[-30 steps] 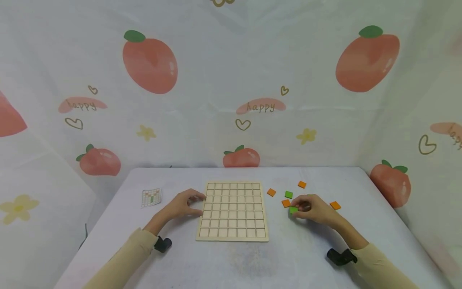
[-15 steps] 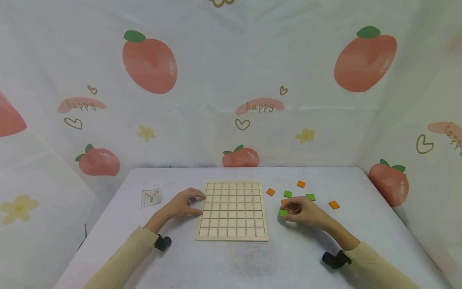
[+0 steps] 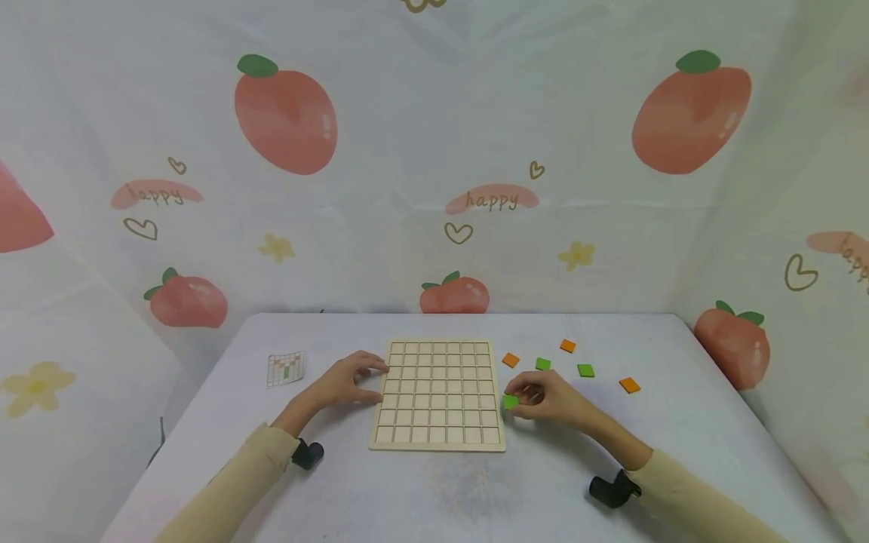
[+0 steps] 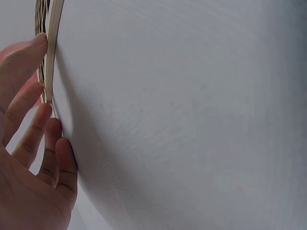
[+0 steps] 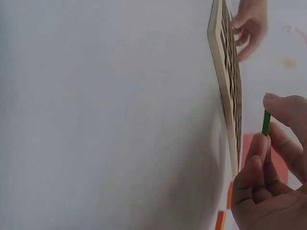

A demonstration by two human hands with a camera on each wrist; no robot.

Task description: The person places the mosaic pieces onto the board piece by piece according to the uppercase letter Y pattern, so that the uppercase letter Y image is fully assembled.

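A wooden grid board (image 3: 437,445) with bare square cells lies on the white table. My left hand (image 3: 348,381) rests at the board's left edge, thumb and fingers apart, fingertips touching the rim. Between thumb and fingers, my right hand (image 3: 551,400) pinches a green square tile (image 3: 511,402) just right of the board. The right wrist view shows that green tile (image 5: 266,123) edge-on between the fingertips. Another green tile (image 3: 543,364) lies behind the right hand, and a further green tile (image 3: 586,370) to its right.
Orange tiles lie at the board's right (image 3: 511,360), farther back (image 3: 567,346) and to the right (image 3: 630,385). A small card with a coloured grid pattern (image 3: 286,369) sits left of the board. A patterned cloth (image 3: 380,249) hangs behind the table.
My right hand has moved left with the green tile, from among the loose tiles to the board's right edge. It now hides one orange tile. The left hand has stayed in place.
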